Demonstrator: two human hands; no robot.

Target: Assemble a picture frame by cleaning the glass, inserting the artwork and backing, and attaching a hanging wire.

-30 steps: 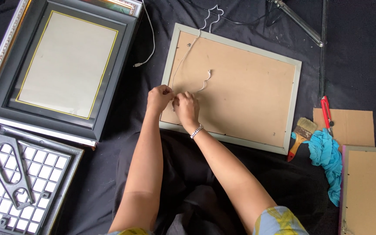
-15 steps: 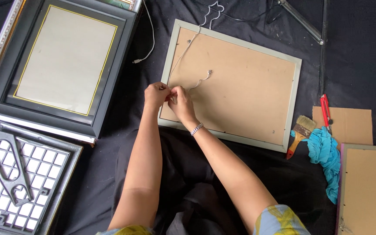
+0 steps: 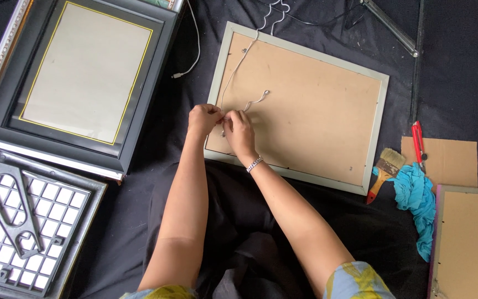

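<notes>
Brown fibreboard backed the grey rectangular picture frame [image 3: 305, 105], which lay face down on the black cloth [image 3: 183, 166] in the middle of the scene. At its left edge the left hand [image 3: 204, 119] and the right hand [image 3: 239, 130] met, fingertips pressed together — both pinching the thin white hanging cord [image 3: 233, 75], which ran from the frame's far left corner down to the fingers. A loose end curled just right of the hands. To the left lay a large black frame with a gold inner line [image 3: 87, 77]; nearer, a black plastic grid tray [image 3: 23, 227]. On the right sat a wooden-handled paintbrush [image 3: 384, 171], a red utility knife [image 3: 417, 141] and a crumpled turquoise rag [image 3: 416, 196].
</notes>
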